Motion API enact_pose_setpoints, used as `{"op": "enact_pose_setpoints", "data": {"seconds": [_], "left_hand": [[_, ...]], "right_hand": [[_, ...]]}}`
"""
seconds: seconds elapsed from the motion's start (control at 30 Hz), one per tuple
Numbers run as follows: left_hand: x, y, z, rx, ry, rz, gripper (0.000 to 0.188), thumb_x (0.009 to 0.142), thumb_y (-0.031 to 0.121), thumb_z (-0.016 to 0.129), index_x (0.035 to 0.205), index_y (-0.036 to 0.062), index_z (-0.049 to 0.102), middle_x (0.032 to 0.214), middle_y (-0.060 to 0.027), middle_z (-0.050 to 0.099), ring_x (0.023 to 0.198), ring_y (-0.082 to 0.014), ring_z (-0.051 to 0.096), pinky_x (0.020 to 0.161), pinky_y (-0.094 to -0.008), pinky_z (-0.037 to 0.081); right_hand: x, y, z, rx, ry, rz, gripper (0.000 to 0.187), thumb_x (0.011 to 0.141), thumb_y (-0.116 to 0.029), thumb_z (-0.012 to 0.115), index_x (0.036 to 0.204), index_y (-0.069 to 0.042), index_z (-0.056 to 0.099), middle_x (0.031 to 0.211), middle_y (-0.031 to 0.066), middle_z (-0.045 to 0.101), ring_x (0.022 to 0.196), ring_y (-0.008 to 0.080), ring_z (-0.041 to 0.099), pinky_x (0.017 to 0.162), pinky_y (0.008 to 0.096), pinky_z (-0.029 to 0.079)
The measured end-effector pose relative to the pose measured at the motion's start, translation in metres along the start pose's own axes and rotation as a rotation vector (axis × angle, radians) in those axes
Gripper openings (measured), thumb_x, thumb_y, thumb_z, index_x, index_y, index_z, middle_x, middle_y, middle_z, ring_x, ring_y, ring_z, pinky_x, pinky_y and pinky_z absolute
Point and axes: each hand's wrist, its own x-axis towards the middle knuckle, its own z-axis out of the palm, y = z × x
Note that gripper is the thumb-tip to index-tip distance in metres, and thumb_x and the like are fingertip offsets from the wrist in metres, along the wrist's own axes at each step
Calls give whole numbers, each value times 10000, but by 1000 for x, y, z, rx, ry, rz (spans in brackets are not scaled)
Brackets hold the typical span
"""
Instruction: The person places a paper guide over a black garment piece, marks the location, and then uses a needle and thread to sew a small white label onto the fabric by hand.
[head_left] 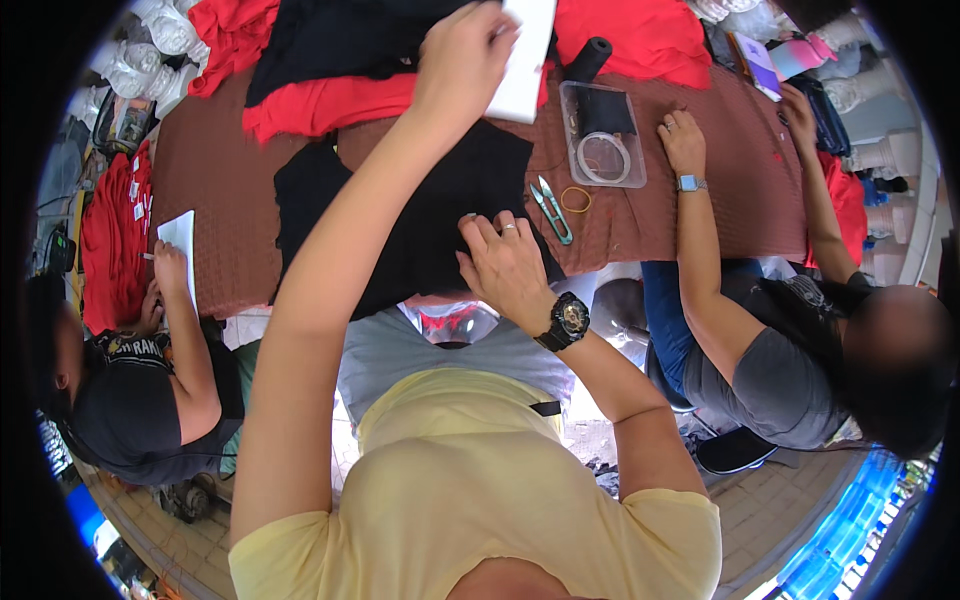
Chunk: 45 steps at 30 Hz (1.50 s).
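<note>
My left hand (462, 62) reaches to the far side of the table, its fingers closed at the edge of a white sheet of paper (528, 70). What they pinch, if anything, is too small to make out. A black garment (430, 215) lies spread in front of me, partly covered by my left forearm. On its right part rests my right hand (508, 262), fingers apart, palm down and holding nothing. Just right of the garment lie thread snips (551, 212) with a teal handle and a yellow rubber band (576, 199).
A clear plastic box (604, 135) holds a white ring and a black piece. Beside it is a black roll (589, 60). Red garments (632, 40) and black cloth (345, 40) lie farther back. Co-workers (150, 400) sit left and right (790, 360) of the brown-covered table (215, 170).
</note>
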Motion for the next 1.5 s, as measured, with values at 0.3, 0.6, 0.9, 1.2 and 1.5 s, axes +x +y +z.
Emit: {"op": "enact_pose_setpoints", "data": {"seconds": [0.3, 0.6, 0.9, 1.2, 1.5], "left_hand": [[43, -64, 88, 183, -188, 57, 205, 928, 154, 618, 1088, 28, 643, 1070, -169, 638, 931, -337, 628, 840, -424, 503], [47, -92, 110, 162, -170, 51, 317, 950, 218, 532, 1174, 29, 655, 1235, -218, 627, 1124, -400, 591, 989, -469, 482], [8, -30, 14, 85, -104, 67, 248, 905, 79, 588, 1139, 20, 646, 1155, -222, 613, 1105, -420, 575, 998, -449, 477], [-149, -9, -59, -164, -473, -186, 143, 874, -5, 712, 1012, 29, 695, 977, -88, 618, 898, -248, 634, 782, -351, 514], [-191, 8, -43, -20, -481, -223, 262, 796, -54, 689, 1000, 101, 744, 984, -37, 594, 862, -237, 570, 768, -367, 426]], "right_hand": [[-6, -5, 0, 44, -80, 9, 335, 847, -259, 745, 1070, -46, 612, 1208, 142, 643, 964, 312, 554, 836, 415, 430], [-7, -6, 2, 5, -139, 18, 390, 811, -309, 778, 1052, -58, 603, 1199, 148, 623, 1002, 313, 561, 868, 411, 436], [-7, -10, 3, 1, -148, 49, 396, 798, -335, 785, 1027, -62, 613, 1249, 148, 621, 1005, 316, 556, 870, 427, 434], [-6, -12, 4, -12, -190, 40, 394, 833, -350, 765, 1024, -50, 595, 1304, 175, 604, 1000, 309, 549, 871, 419, 430], [-6, -13, 3, -27, -223, 45, 435, 799, -352, 798, 1025, -51, 579, 1287, 169, 590, 999, 295, 546, 875, 407, 429]]}}
